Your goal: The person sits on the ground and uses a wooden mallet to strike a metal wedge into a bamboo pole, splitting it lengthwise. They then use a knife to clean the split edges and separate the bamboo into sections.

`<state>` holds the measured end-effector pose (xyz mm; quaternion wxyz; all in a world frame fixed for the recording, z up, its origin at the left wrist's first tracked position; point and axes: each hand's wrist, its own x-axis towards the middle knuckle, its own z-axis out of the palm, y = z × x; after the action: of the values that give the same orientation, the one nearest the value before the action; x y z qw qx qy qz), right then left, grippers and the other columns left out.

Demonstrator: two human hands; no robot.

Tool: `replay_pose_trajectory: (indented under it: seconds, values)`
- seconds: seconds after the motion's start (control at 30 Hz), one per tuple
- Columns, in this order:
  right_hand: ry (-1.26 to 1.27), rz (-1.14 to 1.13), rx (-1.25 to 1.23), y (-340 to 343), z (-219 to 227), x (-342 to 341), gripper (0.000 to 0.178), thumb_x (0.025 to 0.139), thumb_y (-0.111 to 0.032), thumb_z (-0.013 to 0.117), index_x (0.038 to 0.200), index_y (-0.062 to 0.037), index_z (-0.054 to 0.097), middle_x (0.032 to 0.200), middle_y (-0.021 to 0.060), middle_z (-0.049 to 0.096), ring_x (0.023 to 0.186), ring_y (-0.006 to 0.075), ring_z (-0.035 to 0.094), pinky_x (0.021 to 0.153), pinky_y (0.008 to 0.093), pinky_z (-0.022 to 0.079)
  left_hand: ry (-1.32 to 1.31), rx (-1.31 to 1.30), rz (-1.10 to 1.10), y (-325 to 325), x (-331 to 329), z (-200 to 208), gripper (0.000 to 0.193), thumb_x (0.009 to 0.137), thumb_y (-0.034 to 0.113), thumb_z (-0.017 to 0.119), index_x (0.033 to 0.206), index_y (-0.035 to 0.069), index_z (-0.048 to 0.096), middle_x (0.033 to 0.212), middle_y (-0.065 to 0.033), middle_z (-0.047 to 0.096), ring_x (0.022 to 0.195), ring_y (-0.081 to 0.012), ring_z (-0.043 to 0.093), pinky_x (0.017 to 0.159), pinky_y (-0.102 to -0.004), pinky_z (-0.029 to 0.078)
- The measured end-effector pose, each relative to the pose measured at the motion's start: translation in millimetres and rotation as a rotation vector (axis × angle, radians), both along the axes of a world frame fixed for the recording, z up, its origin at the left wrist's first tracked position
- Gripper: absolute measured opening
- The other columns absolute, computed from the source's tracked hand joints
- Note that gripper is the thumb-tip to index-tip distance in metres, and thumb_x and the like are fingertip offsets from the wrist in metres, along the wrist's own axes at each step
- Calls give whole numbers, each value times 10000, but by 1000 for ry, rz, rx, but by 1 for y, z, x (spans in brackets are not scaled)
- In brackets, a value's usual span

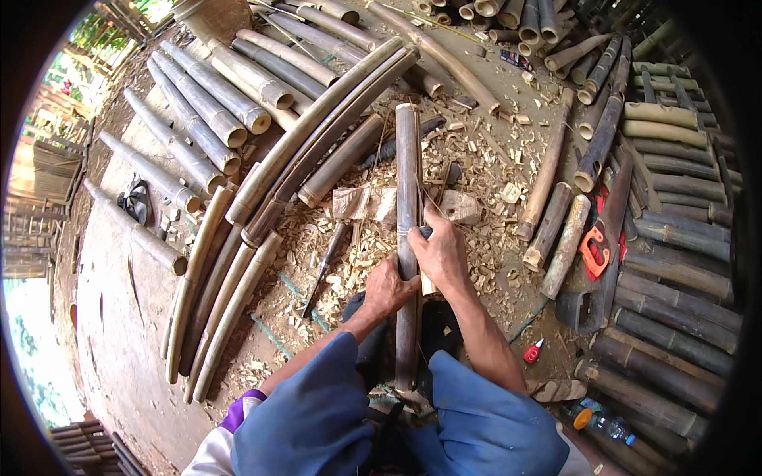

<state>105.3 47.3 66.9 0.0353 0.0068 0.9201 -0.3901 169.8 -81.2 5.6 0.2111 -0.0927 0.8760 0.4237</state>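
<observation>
1. Bamboo lengths (208, 82) lie around you by the dozen, with one bamboo pole (407, 170) in hand.
2. Near you are one orange-handled handsaw (612, 216), one narrow-bladed tool (327, 263), one red squeeze bottle (533, 352) and one clear bottle (609, 428).
3. Your pole looks straight, slim and mottled grey-brown; it runs away from between your blue-clad knees (305, 404), across pale wood (355, 204).
4. Your left hand (387, 286) wraps the pole; your right hand (441, 252) curls around a dark item (426, 232) at its right edge, kind unclear.
</observation>
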Motion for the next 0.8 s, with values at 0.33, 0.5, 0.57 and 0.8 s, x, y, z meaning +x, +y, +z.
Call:
replay_pose_trajectory:
  seconds: [0.33, 0.5, 0.57, 0.8]
  values:
    - [-86, -17, -121, -10, 10, -73, 347, 936, -126, 657, 1238, 33, 714, 724, 150, 722, 520, 171, 645, 401, 317, 467, 21, -25, -64, -4, 1, -2, 569, 807, 405, 863, 1020, -42, 582, 918, -290, 699, 908, -450, 704, 826, -520, 558]
    - [-115, 45, -94, -10, 13, -130, 289, 940, -146, 661, 1166, 14, 743, 784, 162, 743, 549, 197, 633, 456, 368, 506, 34, -3, -61, -6, 2, -5, 581, 811, 420, 865, 1032, -46, 598, 922, -283, 703, 919, -454, 702, 836, -519, 557]
    - [12, 22, -26, -11, 12, -154, 326, 944, -160, 658, 1203, 23, 734, 883, 170, 757, 599, 250, 654, 567, 424, 565, 54, 14, -59, -5, 2, -9, 582, 805, 424, 871, 1048, -44, 624, 931, -276, 709, 923, -452, 701, 842, -518, 557]
    - [-280, -12, -879, 8, 42, -64, 388, 992, -169, 574, 1323, 33, 556, 837, 138, 672, 618, 177, 692, 471, 320, 584, -22, 429, -2, -32, 4, -24, 517, 838, 299, 886, 1192, -31, 704, 959, -196, 784, 868, -260, 754, 846, -419, 581]
